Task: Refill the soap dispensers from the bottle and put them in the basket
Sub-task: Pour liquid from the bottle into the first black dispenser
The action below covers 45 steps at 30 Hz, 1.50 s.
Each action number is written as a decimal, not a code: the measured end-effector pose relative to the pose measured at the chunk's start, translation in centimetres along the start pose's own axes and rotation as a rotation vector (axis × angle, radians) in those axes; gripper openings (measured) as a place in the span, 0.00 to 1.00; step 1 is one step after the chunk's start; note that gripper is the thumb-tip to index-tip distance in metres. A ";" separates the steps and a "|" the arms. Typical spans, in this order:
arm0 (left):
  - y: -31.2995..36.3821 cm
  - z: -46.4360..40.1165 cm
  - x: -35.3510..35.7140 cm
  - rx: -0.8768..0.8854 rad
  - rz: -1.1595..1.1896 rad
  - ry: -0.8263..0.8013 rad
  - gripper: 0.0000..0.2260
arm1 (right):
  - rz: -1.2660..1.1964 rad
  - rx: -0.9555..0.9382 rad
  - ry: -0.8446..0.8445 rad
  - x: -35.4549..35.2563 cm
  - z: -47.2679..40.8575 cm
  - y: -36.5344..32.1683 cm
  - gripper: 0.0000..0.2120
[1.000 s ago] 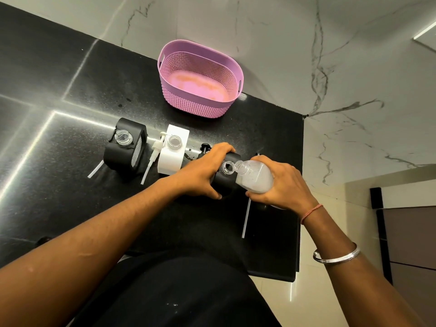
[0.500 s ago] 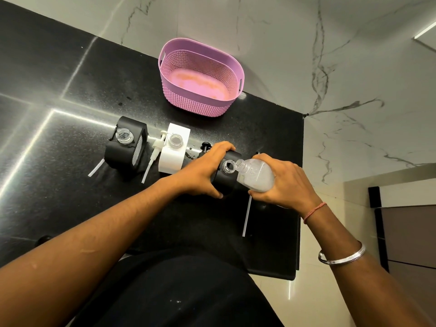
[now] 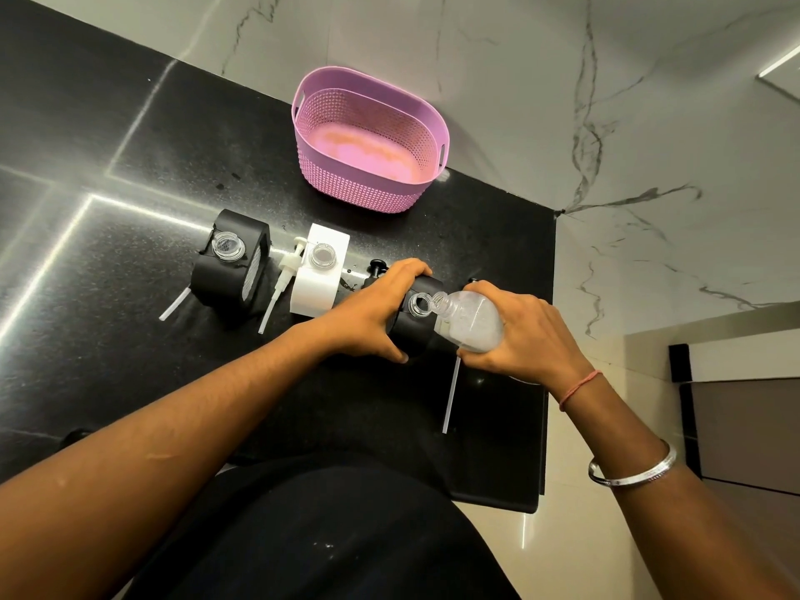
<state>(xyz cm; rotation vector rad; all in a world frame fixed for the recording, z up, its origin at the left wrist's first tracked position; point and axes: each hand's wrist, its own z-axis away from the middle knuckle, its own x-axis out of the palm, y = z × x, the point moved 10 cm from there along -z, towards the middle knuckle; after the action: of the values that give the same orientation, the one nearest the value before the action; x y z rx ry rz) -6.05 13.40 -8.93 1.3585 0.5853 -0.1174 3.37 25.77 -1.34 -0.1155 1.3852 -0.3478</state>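
Currently, left hand (image 3: 372, 313) grips the black dispenser (image 3: 413, 329) near the countertop's (image 3: 130, 123) right edge; right hand (image 3: 519, 335) clasps the tilted bottle (image 3: 469, 318), mouth at the dispenser's opening.

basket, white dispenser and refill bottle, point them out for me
basket (image 3: 426, 107), head view, on its far rim
white dispenser (image 3: 312, 288), head view, on its front face
refill bottle (image 3: 472, 318), head view, on its clear body, gripped by the right hand (image 3: 526, 335)
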 end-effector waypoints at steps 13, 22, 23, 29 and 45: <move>-0.1 -0.1 0.1 0.006 -0.003 0.001 0.52 | 0.039 -0.018 -0.002 -0.5 0.0 -0.3 0.36; -0.3 -0.1 0.1 0.015 -0.001 0.003 0.52 | 0.032 -0.026 0.014 -0.8 0.1 -0.7 0.35; -0.2 -0.1 0.0 0.016 -0.001 0.003 0.52 | 0.031 -0.025 0.013 -0.8 0.0 -0.6 0.35; -0.2 -0.1 0.1 0.019 -0.005 0.007 0.51 | 0.063 -0.003 -0.009 -0.5 -0.1 -0.3 0.35; 0.0 0.0 -0.1 0.020 0.012 0.012 0.51 | 0.066 0.003 -0.021 -0.5 -0.1 -0.3 0.35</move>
<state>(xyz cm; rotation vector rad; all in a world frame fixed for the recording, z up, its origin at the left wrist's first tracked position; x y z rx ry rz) -6.13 13.34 -8.89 1.3825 0.5876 -0.1059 3.13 25.63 -0.82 -0.0704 1.3643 -0.2927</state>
